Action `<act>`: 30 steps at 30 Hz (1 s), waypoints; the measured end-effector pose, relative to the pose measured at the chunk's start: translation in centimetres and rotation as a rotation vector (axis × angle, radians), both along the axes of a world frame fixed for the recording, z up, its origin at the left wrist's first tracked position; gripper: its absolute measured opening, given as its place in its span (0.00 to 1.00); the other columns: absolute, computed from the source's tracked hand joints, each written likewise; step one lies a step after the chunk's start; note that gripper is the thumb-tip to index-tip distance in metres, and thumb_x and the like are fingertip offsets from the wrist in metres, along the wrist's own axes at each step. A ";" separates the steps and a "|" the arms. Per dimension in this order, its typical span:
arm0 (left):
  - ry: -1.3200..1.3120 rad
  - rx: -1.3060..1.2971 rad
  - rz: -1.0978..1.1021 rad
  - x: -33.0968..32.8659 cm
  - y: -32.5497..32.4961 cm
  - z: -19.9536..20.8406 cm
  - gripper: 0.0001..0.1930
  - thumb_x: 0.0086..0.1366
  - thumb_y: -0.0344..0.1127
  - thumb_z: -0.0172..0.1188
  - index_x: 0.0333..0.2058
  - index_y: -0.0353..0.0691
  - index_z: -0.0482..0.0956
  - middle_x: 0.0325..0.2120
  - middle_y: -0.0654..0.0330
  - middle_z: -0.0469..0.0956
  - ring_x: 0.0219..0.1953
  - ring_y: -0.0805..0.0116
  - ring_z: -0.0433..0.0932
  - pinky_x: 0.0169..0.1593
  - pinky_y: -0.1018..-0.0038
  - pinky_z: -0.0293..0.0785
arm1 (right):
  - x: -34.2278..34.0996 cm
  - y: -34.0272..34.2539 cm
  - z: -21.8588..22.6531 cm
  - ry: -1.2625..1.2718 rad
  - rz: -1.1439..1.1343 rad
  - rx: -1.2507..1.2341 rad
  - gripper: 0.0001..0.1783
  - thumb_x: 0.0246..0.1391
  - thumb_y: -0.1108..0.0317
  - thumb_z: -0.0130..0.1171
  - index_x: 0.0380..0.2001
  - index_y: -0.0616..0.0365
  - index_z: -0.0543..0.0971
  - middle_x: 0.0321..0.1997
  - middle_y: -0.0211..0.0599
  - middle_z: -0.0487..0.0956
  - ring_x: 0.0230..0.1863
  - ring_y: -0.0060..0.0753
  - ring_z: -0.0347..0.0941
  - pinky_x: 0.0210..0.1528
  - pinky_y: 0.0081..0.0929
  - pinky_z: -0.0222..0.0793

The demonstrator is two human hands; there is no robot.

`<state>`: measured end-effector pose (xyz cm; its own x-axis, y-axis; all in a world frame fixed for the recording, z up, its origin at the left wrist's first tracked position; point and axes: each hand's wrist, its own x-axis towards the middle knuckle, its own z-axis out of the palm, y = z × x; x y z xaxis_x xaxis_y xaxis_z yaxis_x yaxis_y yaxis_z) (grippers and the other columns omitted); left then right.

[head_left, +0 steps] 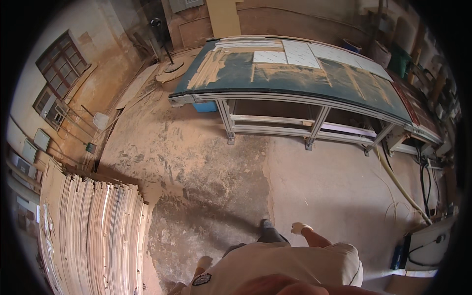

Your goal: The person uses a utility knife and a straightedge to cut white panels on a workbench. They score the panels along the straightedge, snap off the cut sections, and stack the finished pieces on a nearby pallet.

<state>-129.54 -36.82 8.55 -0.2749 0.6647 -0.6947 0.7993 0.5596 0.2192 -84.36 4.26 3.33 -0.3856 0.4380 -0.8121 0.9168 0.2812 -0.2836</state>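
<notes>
My right hand (301, 228), in a pale glove, hangs in front of my body over the concrete floor. Its fingers look curled in, and nothing shows in them. Low by my left side is my left hand (204, 263), also in a pale glove; its fingers are too small and partly turned away to make out. Nearest to the left hand stands a long stack of thin wooden boards (93, 231) on edge. Across the floor, beyond both hands, is a long dark-topped machine table (236, 78) on a metal frame, with white panels (300, 53) lying on its dusty top.
Sawdust covers part of the floor (147, 128) at the left. A hose (400, 184) and black cables run down at the right, near a pale box-like unit (430, 246). A blue bin (205, 106) sits under the table's left end. A stand fan (167, 49) is behind it.
</notes>
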 end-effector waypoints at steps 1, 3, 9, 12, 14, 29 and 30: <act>-0.065 -0.055 0.191 -0.5 -1.7 -0.1 0.10 0.66 0.37 0.63 0.40 0.38 0.86 0.41 0.50 0.86 0.40 0.53 0.86 0.42 0.62 0.82 | -6.7 5.5 1.2 0.118 0.051 0.114 0.33 0.56 0.52 0.58 0.63 0.57 0.77 0.63 0.52 0.80 0.62 0.55 0.77 0.63 0.46 0.72; -0.231 -0.142 0.772 -2.1 -4.5 0.1 0.11 0.66 0.38 0.63 0.40 0.39 0.85 0.41 0.50 0.86 0.40 0.52 0.86 0.42 0.62 0.82 | -21.1 15.6 4.2 0.297 -0.013 0.138 0.30 0.60 0.54 0.56 0.63 0.54 0.77 0.61 0.51 0.81 0.59 0.49 0.80 0.60 0.44 0.74; -0.367 -0.215 1.445 -15.0 -2.5 -1.8 0.12 0.66 0.42 0.62 0.41 0.40 0.83 0.40 0.50 0.86 0.40 0.50 0.85 0.42 0.60 0.81 | -61.1 37.8 10.9 0.694 -0.333 0.155 0.28 0.61 0.66 0.57 0.64 0.60 0.75 0.40 0.38 0.86 0.38 0.31 0.85 0.35 0.31 0.77; -0.497 -0.097 1.657 -29.1 3.7 -3.7 0.13 0.66 0.43 0.61 0.42 0.41 0.83 0.40 0.50 0.85 0.40 0.49 0.85 0.42 0.59 0.80 | -73.7 43.2 11.1 0.542 -0.398 0.202 0.26 0.64 0.66 0.54 0.65 0.54 0.75 0.45 0.38 0.85 0.39 0.32 0.84 0.35 0.35 0.81; -0.739 0.062 1.865 -40.2 9.5 -4.0 0.13 0.66 0.44 0.61 0.42 0.42 0.82 0.39 0.50 0.85 0.40 0.49 0.85 0.41 0.58 0.80 | -78.8 45.3 11.0 0.433 -0.385 0.234 0.25 0.64 0.65 0.54 0.64 0.53 0.76 0.45 0.38 0.85 0.38 0.32 0.84 0.35 0.35 0.82; -0.439 0.351 1.542 -100.2 37.2 3.1 0.17 0.71 0.44 0.59 0.52 0.39 0.81 0.36 0.56 0.84 0.33 0.63 0.84 0.33 0.72 0.78 | -116.8 59.4 13.6 0.456 -0.174 0.872 0.20 0.55 0.63 0.61 0.50 0.58 0.81 0.60 0.47 0.79 0.59 0.61 0.73 0.63 0.51 0.71; -0.383 0.222 1.444 -101.4 36.7 3.4 0.18 0.71 0.44 0.59 0.52 0.39 0.81 0.36 0.56 0.84 0.34 0.62 0.84 0.34 0.71 0.78 | -120.3 60.9 14.0 0.443 -0.169 0.833 0.20 0.55 0.62 0.61 0.49 0.58 0.82 0.60 0.47 0.79 0.59 0.60 0.73 0.63 0.50 0.72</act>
<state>-230.94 -0.08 11.97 -0.5957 0.0881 -0.7984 -0.5154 0.7205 0.4640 -204.70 65.14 17.33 -0.4618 0.8869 -0.0102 0.8211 0.4231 -0.3833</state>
